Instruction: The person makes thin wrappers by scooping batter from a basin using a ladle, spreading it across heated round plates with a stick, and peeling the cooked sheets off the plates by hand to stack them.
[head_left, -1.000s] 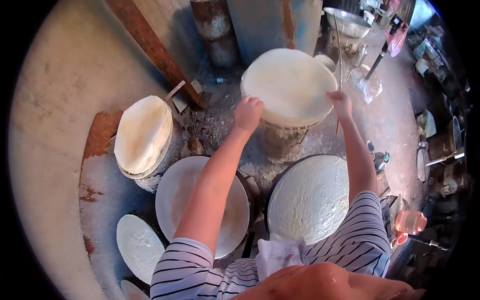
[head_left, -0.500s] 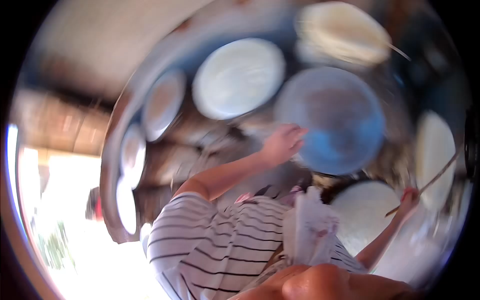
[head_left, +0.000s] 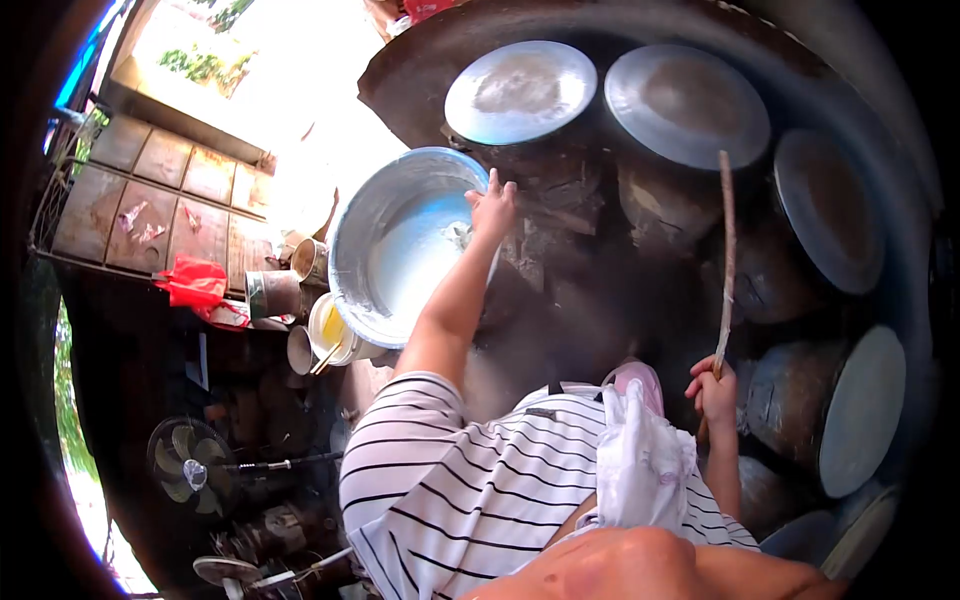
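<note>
The left hand (head_left: 493, 208) lay over the right-hand rim of the wide basin (head_left: 362, 230), its fingers spread and grasping nothing that showed; whether the fingertips pressed on the rim could not be told. The basin stood left of the body, on the near side of the bright opening, with something whitish pooled in its bottom and a small pale lump (head_left: 458, 235) just beside the wrist. Over to the right, the right hand (head_left: 714, 388) had its fingers curled around the lower part of a wooden stick (head_left: 729, 250), which pointed to the far side, its upper tip in front of one of the round metal pans (head_left: 525, 90) that curved across the far side and down the right.

Good handling here seemed to call for a light, steady left hand, since pushing down on one side could well have tipped the basin. The stick was best kept close to upright and out to the right, clear of the pans' edges and of the white cloth (head_left: 640, 470) at the chest, with a grip firm enough to stop its long upper end from swinging
</note>
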